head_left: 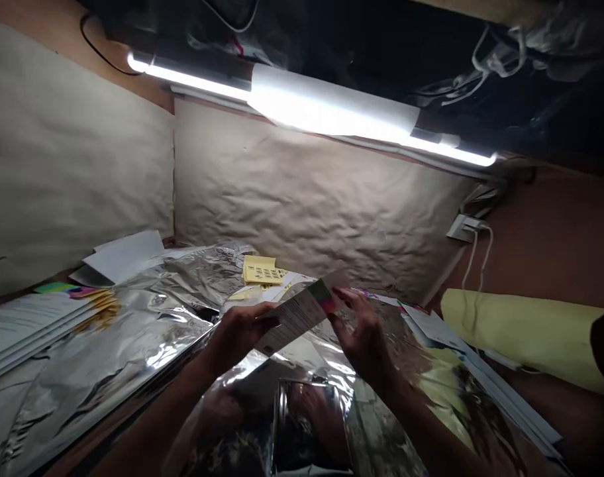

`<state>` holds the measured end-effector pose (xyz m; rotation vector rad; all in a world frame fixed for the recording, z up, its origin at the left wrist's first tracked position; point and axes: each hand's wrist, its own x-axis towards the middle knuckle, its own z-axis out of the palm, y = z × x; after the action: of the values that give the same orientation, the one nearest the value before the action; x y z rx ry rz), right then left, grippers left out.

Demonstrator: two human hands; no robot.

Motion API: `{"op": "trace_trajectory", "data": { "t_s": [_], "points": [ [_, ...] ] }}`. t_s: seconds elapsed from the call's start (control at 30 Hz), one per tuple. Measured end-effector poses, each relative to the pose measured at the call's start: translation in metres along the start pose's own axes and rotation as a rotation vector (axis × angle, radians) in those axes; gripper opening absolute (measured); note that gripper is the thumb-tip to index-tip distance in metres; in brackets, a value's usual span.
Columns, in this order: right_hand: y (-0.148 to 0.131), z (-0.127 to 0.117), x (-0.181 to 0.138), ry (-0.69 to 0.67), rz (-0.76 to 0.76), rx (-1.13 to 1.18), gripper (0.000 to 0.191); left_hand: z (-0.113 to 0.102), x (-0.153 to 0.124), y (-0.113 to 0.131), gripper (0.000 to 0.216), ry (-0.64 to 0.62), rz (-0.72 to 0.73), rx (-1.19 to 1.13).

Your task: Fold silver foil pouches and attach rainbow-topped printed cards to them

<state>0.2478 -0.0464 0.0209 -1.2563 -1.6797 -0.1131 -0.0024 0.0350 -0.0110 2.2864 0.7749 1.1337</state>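
Between my two hands is a printed card (295,320), white with lines of text and a green and pink band near its right end. It is tilted above the table. My left hand (240,331) pinches its left end, thumb on top. At the right end, the thumb and fingers of my right hand (359,328) grip the card by the coloured band. Below the hands, a shiny dark rectangular piece (309,424) lies on silvery foil (183,338) that covers the table.
A yellow sticky-note pad (262,270) with tally marks lies behind the hands. Stacked printed sheets (34,324) are at the left, more papers (481,371) at the right. A yellow paper roll (525,338) sits by the right wall. A lit tube lamp (197,81) hangs above.
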Motion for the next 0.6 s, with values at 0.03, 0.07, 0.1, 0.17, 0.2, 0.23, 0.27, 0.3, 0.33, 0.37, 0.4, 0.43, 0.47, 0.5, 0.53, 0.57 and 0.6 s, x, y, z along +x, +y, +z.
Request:
{"op": "trace_trajectory", "data": {
  "t_s": [0.03, 0.07, 0.1, 0.17, 0.2, 0.23, 0.27, 0.3, 0.33, 0.37, 0.4, 0.43, 0.47, 0.5, 0.53, 0.57, 0.6],
  "points": [
    [0.0, 0.001, 0.006, -0.049, 0.017, 0.03, 0.041, -0.002, 0.0, -0.002, 0.026, -0.001, 0.023, 0.033],
    [0.0, 0.002, 0.01, -0.09, 0.047, 0.075, 0.043, -0.002, 0.0, -0.004, 0.026, 0.007, 0.043, 0.071],
    [0.0, 0.003, 0.013, -0.123, 0.079, 0.128, 0.041, -0.002, 0.001, -0.005, 0.025, 0.022, 0.062, 0.107],
    [0.001, 0.004, 0.015, -0.169, 0.139, 0.212, 0.031, -0.001, 0.001, -0.008, 0.025, 0.057, 0.097, 0.164],
    [0.001, 0.003, 0.014, -0.196, 0.169, 0.243, 0.026, 0.0, 0.001, -0.01, 0.026, 0.074, 0.115, 0.19],
    [0.001, 0.002, 0.013, -0.226, 0.2, 0.279, 0.023, 0.0, 0.002, -0.011, 0.026, 0.093, 0.14, 0.22],
    [0.001, 0.002, 0.011, -0.27, 0.231, 0.324, 0.022, 0.001, 0.002, -0.012, 0.026, 0.11, 0.171, 0.257],
    [0.001, 0.002, 0.009, -0.324, 0.266, 0.377, 0.021, 0.001, 0.002, -0.012, 0.027, 0.129, 0.206, 0.299],
    [0.001, 0.003, 0.006, -0.371, 0.317, 0.443, 0.021, 0.001, 0.001, -0.011, 0.027, 0.148, 0.245, 0.344],
    [0.002, 0.004, 0.003, -0.401, 0.376, 0.516, 0.021, 0.0, 0.001, -0.009, 0.027, 0.175, 0.275, 0.392],
    [0.004, 0.007, 0.001, -0.409, 0.436, 0.583, 0.021, 0.0, 0.0, -0.006, 0.028, 0.213, 0.288, 0.443],
    [0.006, 0.011, -0.002, -0.398, 0.493, 0.636, 0.023, -0.001, -0.002, -0.002, 0.029, 0.256, 0.284, 0.496],
    [0.008, 0.015, -0.004, -0.373, 0.542, 0.679, 0.025, -0.001, -0.003, 0.003, 0.033, 0.295, 0.275, 0.548],
    [0.01, 0.019, -0.006, -0.339, 0.58, 0.712, 0.029, 0.0, -0.005, 0.009, 0.038, 0.313, 0.265, 0.597],
    [0.011, 0.022, -0.007, -0.314, 0.604, 0.736, 0.033, 0.001, -0.006, 0.014, 0.046, 0.299, 0.261, 0.638],
    [0.012, 0.025, -0.009, -0.303, 0.619, 0.751, 0.037, 0.004, -0.008, 0.018, 0.058, 0.255, 0.265, 0.667],
    [0.012, 0.027, -0.011, -0.298, 0.64, 0.778, 0.04, 0.007, -0.009, 0.021, 0.072, 0.19, 0.274, 0.685]
  ]
}}
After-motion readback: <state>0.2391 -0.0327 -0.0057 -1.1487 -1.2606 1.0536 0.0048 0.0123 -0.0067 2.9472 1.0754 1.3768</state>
